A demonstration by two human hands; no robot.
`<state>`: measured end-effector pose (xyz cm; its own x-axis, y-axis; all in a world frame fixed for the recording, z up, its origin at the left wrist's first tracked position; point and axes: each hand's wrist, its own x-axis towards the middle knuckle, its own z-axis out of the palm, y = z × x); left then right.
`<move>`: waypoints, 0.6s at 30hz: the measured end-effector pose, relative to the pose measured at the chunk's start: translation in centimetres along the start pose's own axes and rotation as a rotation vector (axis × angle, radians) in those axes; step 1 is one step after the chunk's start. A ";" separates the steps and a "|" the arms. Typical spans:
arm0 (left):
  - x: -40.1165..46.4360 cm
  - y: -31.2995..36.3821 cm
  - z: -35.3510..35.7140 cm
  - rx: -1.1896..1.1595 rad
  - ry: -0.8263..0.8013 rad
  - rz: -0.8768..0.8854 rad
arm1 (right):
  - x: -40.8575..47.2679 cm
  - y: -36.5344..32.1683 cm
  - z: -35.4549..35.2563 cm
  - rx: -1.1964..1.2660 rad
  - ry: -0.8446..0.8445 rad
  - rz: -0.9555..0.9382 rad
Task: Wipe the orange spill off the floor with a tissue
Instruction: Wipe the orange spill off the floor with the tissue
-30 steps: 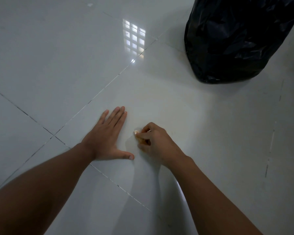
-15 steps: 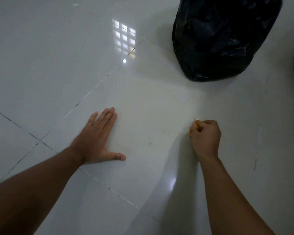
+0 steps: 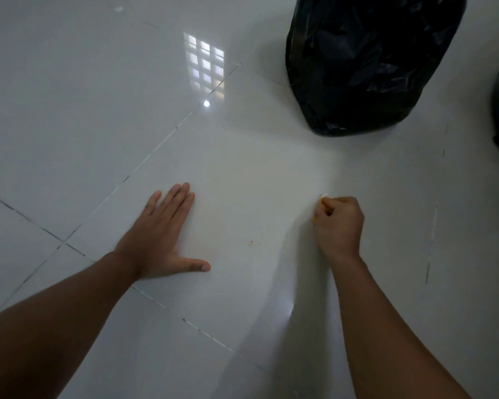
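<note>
Since the first earlier frame, the right hand (image 3: 339, 223) had swept rightward, well apart from the left hand (image 3: 159, 240), fisted around a tissue (image 3: 323, 196) barely showing. The left hand stayed spread flat on the floor (image 3: 69, 110). Faint orange specks (image 3: 251, 242) lay between them; a black bag (image 3: 366, 61) stood beyond.

the left hand (image 3: 156, 237) lies flat on the floor (image 3: 69, 110). to its right, well apart, the right hand (image 3: 339, 223) is fisted around a tissue (image 3: 323, 196). a bag (image 3: 366, 61) stands behind the right hand.
</note>
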<state>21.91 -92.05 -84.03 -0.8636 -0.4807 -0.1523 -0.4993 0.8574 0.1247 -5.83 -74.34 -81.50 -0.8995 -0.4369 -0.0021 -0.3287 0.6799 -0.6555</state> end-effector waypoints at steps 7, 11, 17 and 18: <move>0.0 0.2 -0.4 0.003 -0.016 0.015 | -8.2 -4.3 3.9 -0.090 -0.538 -0.484; 0.0 0.1 -0.3 0.003 -0.031 0.005 | -6.2 0.3 -0.5 -0.073 -0.324 -0.298; 0.1 0.1 -0.2 0.014 -0.028 0.007 | 0.5 -1.5 0.6 -0.121 -0.155 -0.155; 0.1 0.1 -0.2 0.013 -0.021 0.009 | -0.2 -2.9 1.8 -0.108 -0.219 -0.213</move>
<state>21.74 -92.07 -83.83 -0.8661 -0.4693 -0.1723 -0.4907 0.8639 0.1136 -4.21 -77.26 -80.98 -0.7275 -0.6847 -0.0438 -0.5422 0.6129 -0.5748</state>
